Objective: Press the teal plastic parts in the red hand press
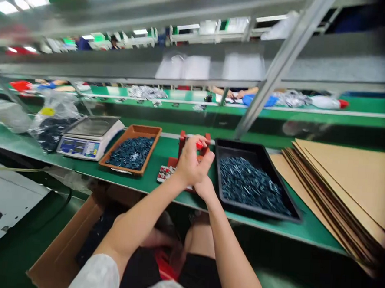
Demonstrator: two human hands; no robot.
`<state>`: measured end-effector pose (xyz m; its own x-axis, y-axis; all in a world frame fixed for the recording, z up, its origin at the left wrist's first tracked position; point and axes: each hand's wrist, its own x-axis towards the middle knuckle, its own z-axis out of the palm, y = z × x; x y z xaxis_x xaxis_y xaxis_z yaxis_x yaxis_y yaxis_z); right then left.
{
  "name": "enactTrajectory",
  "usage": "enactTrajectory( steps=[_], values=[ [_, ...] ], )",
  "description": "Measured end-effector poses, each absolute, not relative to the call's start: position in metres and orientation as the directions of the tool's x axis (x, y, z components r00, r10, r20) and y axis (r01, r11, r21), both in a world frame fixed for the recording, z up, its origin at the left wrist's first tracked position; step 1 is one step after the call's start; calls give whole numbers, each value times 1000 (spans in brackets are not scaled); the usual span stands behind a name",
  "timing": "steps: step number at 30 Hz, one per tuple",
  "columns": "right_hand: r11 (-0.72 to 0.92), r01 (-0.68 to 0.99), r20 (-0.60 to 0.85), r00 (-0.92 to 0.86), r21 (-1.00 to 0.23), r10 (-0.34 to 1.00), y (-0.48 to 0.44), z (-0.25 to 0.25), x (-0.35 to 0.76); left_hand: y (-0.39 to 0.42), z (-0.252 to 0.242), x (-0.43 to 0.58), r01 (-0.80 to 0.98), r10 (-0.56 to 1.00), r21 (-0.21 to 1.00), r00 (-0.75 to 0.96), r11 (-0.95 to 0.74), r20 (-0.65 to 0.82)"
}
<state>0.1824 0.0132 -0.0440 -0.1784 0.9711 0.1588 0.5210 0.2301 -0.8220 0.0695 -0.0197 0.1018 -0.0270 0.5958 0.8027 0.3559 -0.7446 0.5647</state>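
"Where are the person's hands?"

"Together at the centre of the frame, in front of a red bench fixture (181, 144) on the green worktop (166, 147). The left hand (190, 160) is closed, fingers curled around a red handle (199, 145) whose end shows between them."

"And the right hand (204, 182)?"

"It's pressed close against the left, lower and slightly to the right. The left hand covers part of it, so how far open it is, or whether it has hold of anything, one cannot tell."

"What lies near them?"

"Just left of the hands, a small plate of red and metallic parts (165, 173). Left of centre, a brown tray (153, 151) of small dark-blue pieces (130, 153), with a digital scale (92, 131) beyond it."

"The other side?"

"Right of centre, a black tray (239, 149) with a larger heap of similar pieces (250, 182); at the right edge, stacked cardboard sheets (350, 175)."
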Motion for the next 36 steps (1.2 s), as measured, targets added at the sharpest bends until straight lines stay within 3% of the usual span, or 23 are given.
enactTrajectory(
  steps=[10, 22, 26, 30, 33, 36],
  values=[
    [173, 500, 110, -153, -849, 982, 13, -39, 184, 1, 108, 64, 382, 576, 516, 52, -766, 816],
    [195, 392, 123, -202, -899, 972, 15, -36, 188, 0, 98, 79, 308, 486, 494, -106, -813, 867],
    [177, 408, 118, -166, -896, 979, 14, -41, 187, 49, 125, 62, 358, 582, 547, -11, -757, 813],
    [172, 466, 123, -134, -868, 983, 13, -45, 184, 105, 152, 56, 442, 766, 665, 85, -602, 637],
    [246, 492, 215, -119, -835, 969, 4, -46, 182, 94, 142, 50, 475, 742, 638, 47, -606, 669],
    [398, 460, 407, -85, -794, 909, -6, -50, 182, 47, 92, 31, 588, 620, 538, -78, -604, 781]
  ],
)
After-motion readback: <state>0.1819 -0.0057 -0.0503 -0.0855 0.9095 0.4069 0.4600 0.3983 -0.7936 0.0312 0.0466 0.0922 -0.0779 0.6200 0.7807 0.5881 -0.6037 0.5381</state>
